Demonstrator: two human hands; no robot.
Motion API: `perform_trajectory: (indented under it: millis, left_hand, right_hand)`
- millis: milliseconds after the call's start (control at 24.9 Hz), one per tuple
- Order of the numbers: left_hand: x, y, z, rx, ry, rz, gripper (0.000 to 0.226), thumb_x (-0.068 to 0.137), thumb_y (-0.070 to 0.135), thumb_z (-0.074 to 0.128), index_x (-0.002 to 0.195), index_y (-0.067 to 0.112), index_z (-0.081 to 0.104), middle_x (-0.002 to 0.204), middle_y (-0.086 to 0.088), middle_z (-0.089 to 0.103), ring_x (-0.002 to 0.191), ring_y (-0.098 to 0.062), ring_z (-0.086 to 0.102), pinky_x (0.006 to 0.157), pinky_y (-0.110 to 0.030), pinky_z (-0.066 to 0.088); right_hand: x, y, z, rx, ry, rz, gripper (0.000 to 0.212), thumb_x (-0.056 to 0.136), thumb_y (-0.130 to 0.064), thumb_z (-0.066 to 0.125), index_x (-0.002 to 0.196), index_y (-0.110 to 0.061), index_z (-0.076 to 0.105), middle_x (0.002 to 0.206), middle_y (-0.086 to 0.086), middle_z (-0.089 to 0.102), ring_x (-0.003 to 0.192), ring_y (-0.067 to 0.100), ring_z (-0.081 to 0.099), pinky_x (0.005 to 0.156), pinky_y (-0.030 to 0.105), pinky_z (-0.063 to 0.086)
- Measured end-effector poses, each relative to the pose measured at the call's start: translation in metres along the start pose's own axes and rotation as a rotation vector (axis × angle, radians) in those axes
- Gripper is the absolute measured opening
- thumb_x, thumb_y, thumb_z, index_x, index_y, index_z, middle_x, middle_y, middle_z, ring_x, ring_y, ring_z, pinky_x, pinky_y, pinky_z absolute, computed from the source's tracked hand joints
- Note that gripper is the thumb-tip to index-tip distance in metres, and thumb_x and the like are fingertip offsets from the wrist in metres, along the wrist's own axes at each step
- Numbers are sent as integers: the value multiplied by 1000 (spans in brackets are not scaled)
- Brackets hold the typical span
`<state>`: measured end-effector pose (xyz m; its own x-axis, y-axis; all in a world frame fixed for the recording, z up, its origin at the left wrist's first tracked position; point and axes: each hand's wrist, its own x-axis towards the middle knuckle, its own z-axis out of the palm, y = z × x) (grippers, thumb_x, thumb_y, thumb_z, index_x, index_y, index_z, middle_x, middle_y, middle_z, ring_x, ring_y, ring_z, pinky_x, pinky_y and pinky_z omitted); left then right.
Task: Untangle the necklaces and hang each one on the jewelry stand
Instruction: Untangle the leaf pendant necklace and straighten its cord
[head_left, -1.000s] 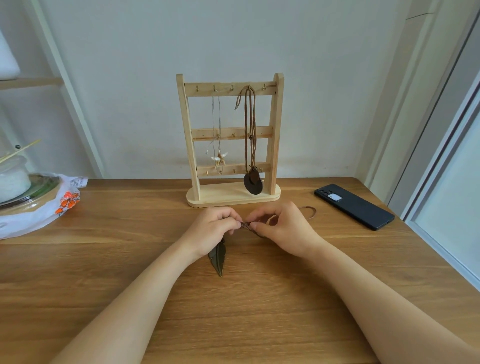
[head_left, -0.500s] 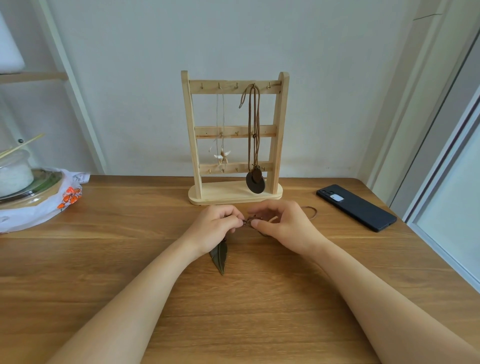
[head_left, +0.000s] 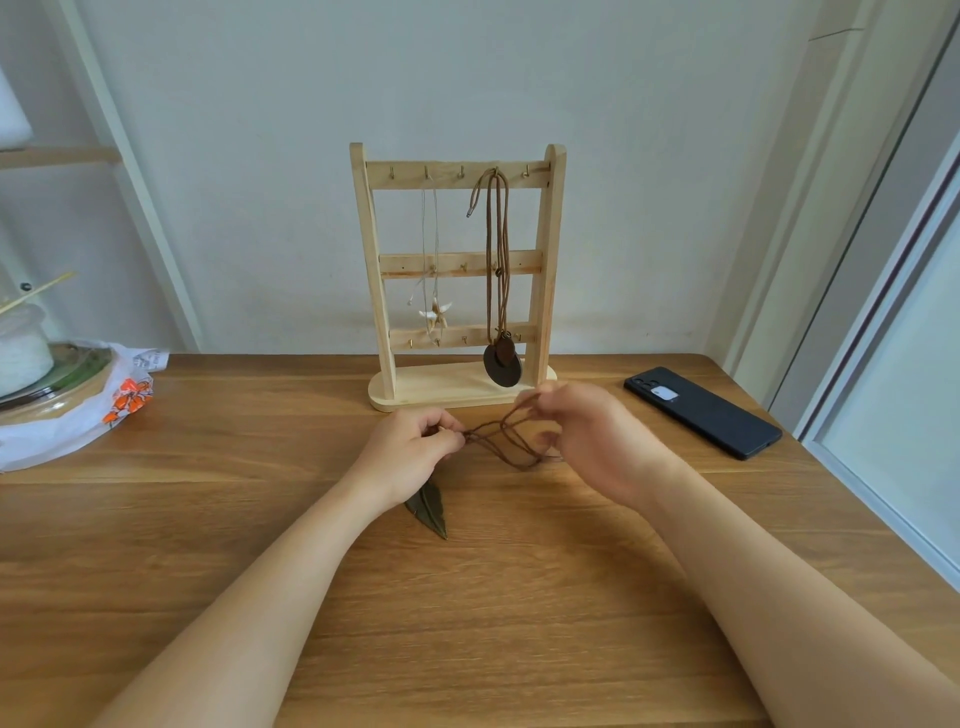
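- The brown cord (head_left: 498, 441) of the last loose necklace was held stretched between both hands. It was just above the wooden table (head_left: 467, 597) and right in front of the jewelry stand (head_left: 373, 270).
- The left hand (head_left: 410, 452) was pinched onto the cord at the pendant end. The right hand (head_left: 597, 441) was a bit blurred, but its fingertips looked closed round the strands, raised slightly.
- The leaf pendant (head_left: 428, 512) was lying on the table, partly tucked under the left wrist.
- The cord looked soft, light and floppy, so the crossings could probably be eased apart gently. Any knot would likely just be tightened by hard tugs.
- The pendant seemed to be the only real weight, thin and stiff.
- For hanging, the loop would best be held by the cord, opposite the pendant.
- Two necklaces were already hung: a disc pendant necklace (head_left: 501, 366) and a thin pale one (head_left: 435, 314).
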<state>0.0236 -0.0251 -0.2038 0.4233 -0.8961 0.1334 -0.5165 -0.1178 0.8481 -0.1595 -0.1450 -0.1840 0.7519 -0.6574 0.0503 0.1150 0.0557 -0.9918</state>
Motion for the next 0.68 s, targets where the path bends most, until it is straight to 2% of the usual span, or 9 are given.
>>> perform_trajectory:
  millis: [80, 201, 282, 402, 523, 604, 684]
  left_hand:
    - [1, -6, -2, 6, 40, -12, 8, 93, 23, 68, 90, 28, 73, 79, 6, 73, 87, -12, 66, 83, -32, 51]
    - [3, -13, -7, 23, 68, -20, 7, 89, 26, 74, 95, 31, 73, 83, 9, 77, 93, -10, 70, 87, -36, 56]
    - [3, -13, -7, 23, 67, -14, 10, 88, 26, 76, 96, 30, 72, 83, 9, 78, 95, -7, 69, 87, -33, 53]
    - [1, -11, -5, 27, 63, -11, 11, 87, 24, 78, 95, 29, 73, 87, 5, 77, 90, -6, 68, 78, -25, 50]
    - [-1, -8, -4, -5, 59, 9, 10, 87, 23, 77, 93, 30, 73, 87, 5, 75, 82, -3, 67, 73, -21, 49]
    - [-2, -5, -3, -23, 35, 32, 10, 87, 22, 77, 93, 29, 73, 84, 7, 74, 75, 1, 65, 72, -19, 49]
    - [-2, -2, 0, -34, 11, 55, 10, 87, 21, 77, 92, 28, 73, 80, 8, 71, 70, 4, 62, 71, -18, 48]
  right_hand:
    - [-2, -11, -12, 293, 202, -32, 6, 79, -17, 60, 79, -14, 65, 84, 0, 59, 80, 17, 52, 82, 36, 42]
    - [-2, -19, -41, 816, 428, 15, 12, 89, -20, 63, 78, -14, 63, 80, -2, 56, 73, 14, 49, 82, 30, 40]
    - [0, -19, -53, 879, 574, 41, 12, 92, -23, 65, 84, -14, 65, 81, -4, 57, 72, 12, 51, 79, 26, 43]
    - [5, -14, -54, 598, 775, 61, 8, 94, -22, 68, 95, -15, 65, 79, -4, 56, 65, 9, 50, 66, 23, 42]
    - [5, -9, -47, 122, 969, -40, 19, 93, -23, 71, 110, -19, 63, 97, -1, 61, 79, 9, 55, 70, 22, 45]
    - [2, -6, -37, -115, 915, -189, 24, 91, -24, 72, 114, -21, 63, 110, 3, 62, 87, 11, 58, 74, 23, 47]
    - [-1, -2, -21, -327, 701, -309, 14, 90, -20, 72, 104, -23, 70, 103, 1, 66, 81, 8, 58, 74, 22, 51]
